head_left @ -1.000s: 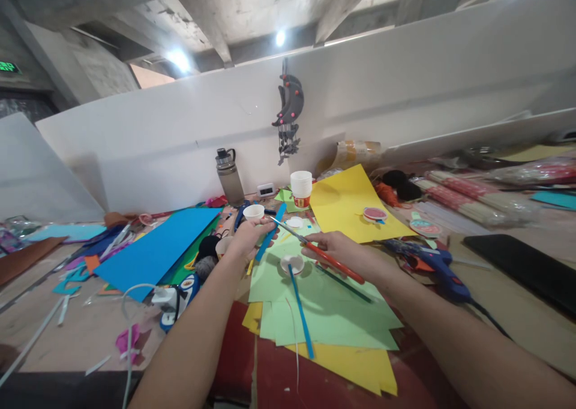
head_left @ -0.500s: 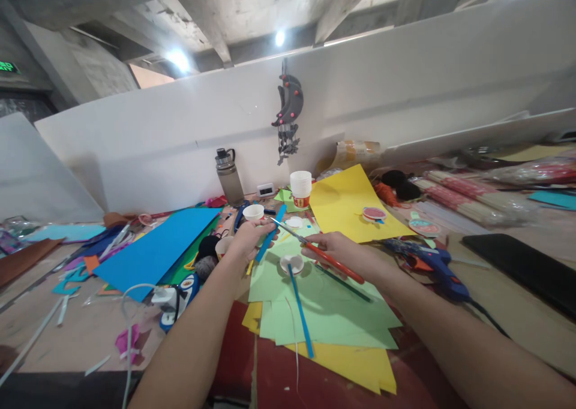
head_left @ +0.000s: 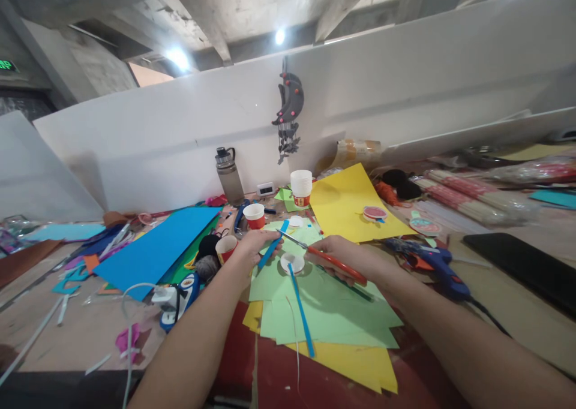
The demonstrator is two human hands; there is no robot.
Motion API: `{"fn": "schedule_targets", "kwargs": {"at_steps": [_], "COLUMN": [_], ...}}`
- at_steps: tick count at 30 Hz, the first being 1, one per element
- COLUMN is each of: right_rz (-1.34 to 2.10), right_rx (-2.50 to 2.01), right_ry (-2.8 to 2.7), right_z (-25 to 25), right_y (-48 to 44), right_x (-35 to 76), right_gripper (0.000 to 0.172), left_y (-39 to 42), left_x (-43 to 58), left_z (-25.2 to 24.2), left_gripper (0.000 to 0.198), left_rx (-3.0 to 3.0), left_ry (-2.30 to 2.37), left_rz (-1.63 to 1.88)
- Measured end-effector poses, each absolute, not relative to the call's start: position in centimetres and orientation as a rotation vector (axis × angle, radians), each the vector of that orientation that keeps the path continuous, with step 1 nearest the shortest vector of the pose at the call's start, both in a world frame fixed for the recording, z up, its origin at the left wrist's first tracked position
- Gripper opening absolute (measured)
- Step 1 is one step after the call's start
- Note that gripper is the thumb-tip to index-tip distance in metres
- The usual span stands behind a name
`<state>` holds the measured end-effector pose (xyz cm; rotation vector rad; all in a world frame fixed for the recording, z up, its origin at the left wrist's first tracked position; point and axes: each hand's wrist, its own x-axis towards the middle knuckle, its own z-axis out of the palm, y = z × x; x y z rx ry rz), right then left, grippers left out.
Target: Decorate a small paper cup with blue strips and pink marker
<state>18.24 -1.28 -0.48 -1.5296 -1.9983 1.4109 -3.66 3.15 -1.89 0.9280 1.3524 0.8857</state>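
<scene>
My left hand (head_left: 257, 245) was closed on a blue strip (head_left: 269, 255), pinching it between my thumb and fingers, with both ends sticking out. My right hand (head_left: 339, 256) was wrapped around the red handles of the scissors (head_left: 337, 264). Their tips were right by the strip, close to my left fingers. I could not tell how wide the blades were, or if they were biting the paper. The strip looked like it was all in one piece, so I think that cut was not done yet.

One other strip was ready: a thin blue strip (head_left: 302, 316) lay on the green paper (head_left: 333, 322) just in front of me. Its top end was at the little white dish (head_left: 287, 265), but I could not tell if it was stuck there. The dish had only that one blue strip at it.

Past my left hand, a red and white cup (head_left: 255, 217) stood up tall, and a stack of cups (head_left: 301, 187) stood farther back. Those looked whole to me.
</scene>
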Motion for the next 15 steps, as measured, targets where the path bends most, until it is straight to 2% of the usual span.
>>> {"fn": "schedule_targets", "kwargs": {"at_steps": [5, 10, 15], "right_rz": [1.292, 0.68, 0.327], "right_rx": [-1.584, -1.57, -1.907], "right_ry": [-2.097, -2.269, -2.277], "right_z": [-0.8, -1.3, -1.3], "right_y": [-0.7, 0.9, 0.7], "right_x": [18.8, 19.8, 19.6], "right_gripper": [0.049, 0.042, 0.036], "left_y": [3.1, 2.3, 1.8], "left_x": [-3.7, -4.2, -4.4], "left_z": [-1.9, -0.5, 0.1], "left_gripper": [0.014, 0.016, 0.013], "left_rx": [0.975, 1.181, 1.47], "left_ry": [1.359, 1.417, 1.505], "left_rz": [0.859, 0.838, 0.648]}}
